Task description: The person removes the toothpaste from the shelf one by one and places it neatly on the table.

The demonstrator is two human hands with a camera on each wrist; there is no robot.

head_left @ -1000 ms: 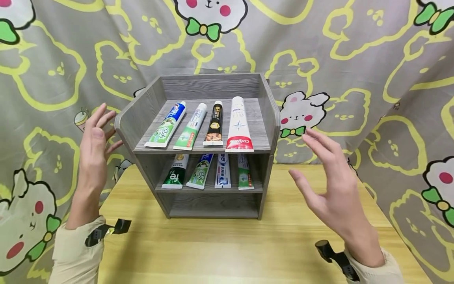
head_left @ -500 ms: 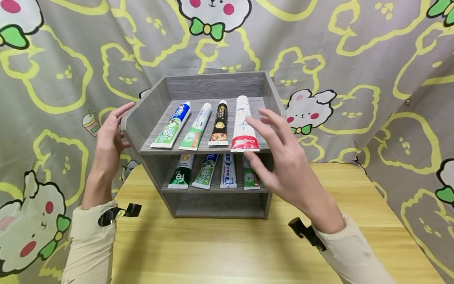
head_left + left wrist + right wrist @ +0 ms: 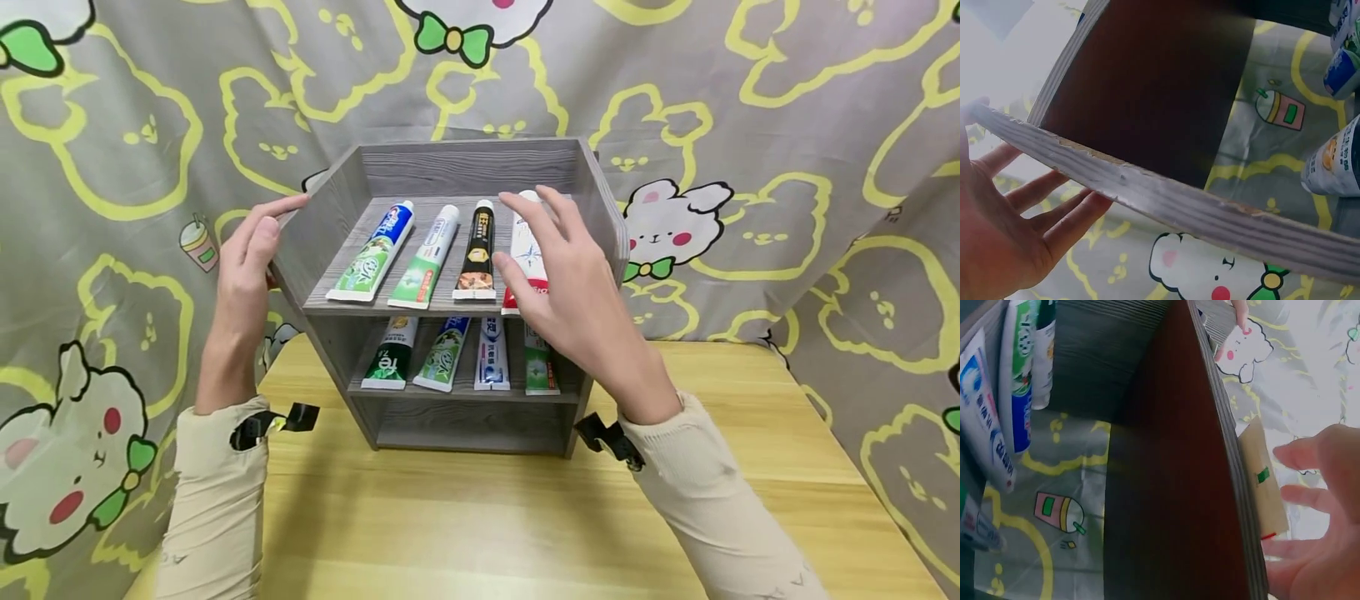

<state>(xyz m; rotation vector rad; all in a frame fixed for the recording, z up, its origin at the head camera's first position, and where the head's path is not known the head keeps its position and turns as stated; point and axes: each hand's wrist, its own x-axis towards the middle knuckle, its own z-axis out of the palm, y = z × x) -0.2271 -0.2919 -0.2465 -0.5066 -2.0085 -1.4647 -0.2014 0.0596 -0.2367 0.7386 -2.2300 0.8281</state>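
A grey wood-grain shelf unit (image 3: pixel 480 310) carries toothpaste tubes on two levels. On top lie a blue-green tube (image 3: pixel 372 250), a white-green tube (image 3: pixel 425 258), a black tube (image 3: pixel 477 250) and a white-red Colgate tube (image 3: pixel 527 254). My left hand (image 3: pixel 245 275) touches the unit's left side panel, fingers extended along it; the left wrist view shows its fingertips at the board edge (image 3: pixel 1147 181). My right hand (image 3: pixel 577 292) reaches over the Colgate tube, partly hiding it, with fingers spread and loosely bent. Its thumb tip sits beside the black tube.
Several more tubes, among them a dark green one (image 3: pixel 392 354) and a white-blue one (image 3: pixel 492 354), lie on the middle level. The unit stands on a yellow wooden table (image 3: pixel 450 517). A cartoon-patterned curtain (image 3: pixel 675 108) hangs behind.
My right hand has moved left and inward, from beside the unit to over the Colgate tube. My left hand has come in against the left side panel. The tubes stay put.
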